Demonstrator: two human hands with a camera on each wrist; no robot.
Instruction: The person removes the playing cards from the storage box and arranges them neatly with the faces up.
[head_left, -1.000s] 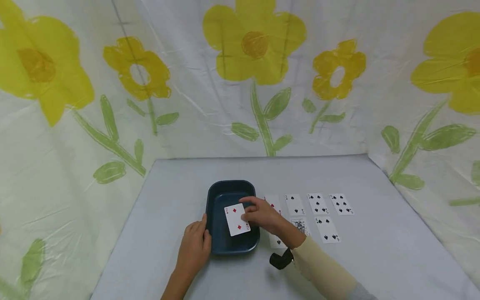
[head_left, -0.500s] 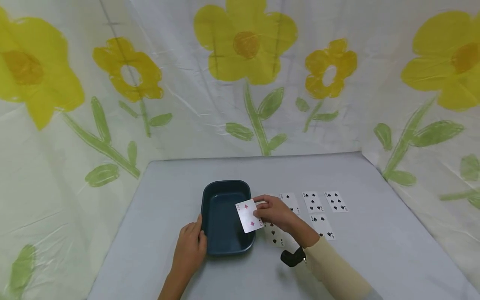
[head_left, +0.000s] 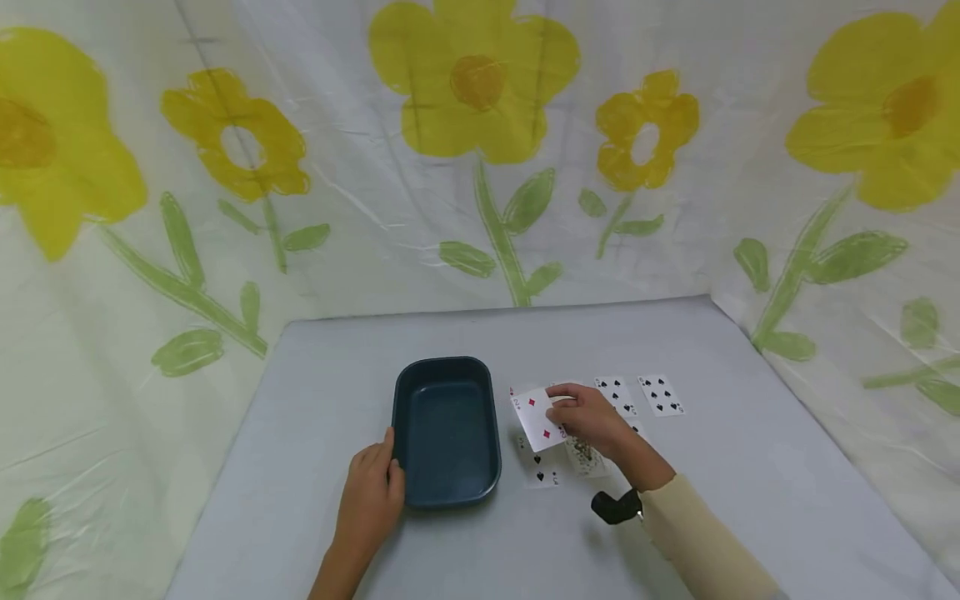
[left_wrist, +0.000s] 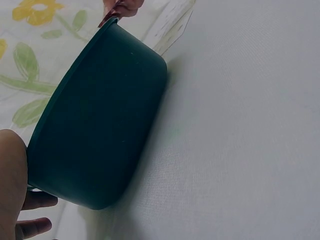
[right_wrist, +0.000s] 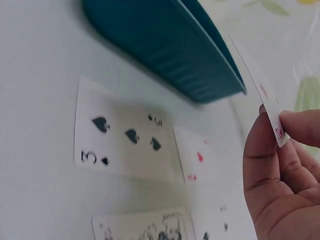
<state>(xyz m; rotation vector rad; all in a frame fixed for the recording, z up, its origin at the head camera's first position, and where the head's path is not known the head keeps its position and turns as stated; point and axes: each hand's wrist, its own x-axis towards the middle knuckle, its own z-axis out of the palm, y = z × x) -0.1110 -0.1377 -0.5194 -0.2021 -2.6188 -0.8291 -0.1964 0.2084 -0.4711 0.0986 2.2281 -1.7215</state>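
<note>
My right hand (head_left: 600,421) pinches a playing card, the two of diamonds (head_left: 534,417), between thumb and fingers. It hangs tilted above the laid-out cards, just right of a dark teal bin (head_left: 446,450). In the right wrist view the same card (right_wrist: 265,90) appears almost edge-on. My left hand (head_left: 367,496) rests against the bin's left side with its fingers extended. Below the held card lie the three of spades (head_left: 540,477), a card with an ornate black print (head_left: 588,460) and a red-suit card (right_wrist: 197,157), partly covered in the head view.
Further right lie more spade cards, among them a six of spades (head_left: 662,396); my right hand hides some. All rest on a pale grey table (head_left: 300,400). A flower-printed white curtain (head_left: 360,233) stands behind and at the sides.
My right hand has carried the two of diamonds rightward, from over the bin to over the laid-out cards. The left hand has stayed at the bin's side. The head view has turned slightly right.
</note>
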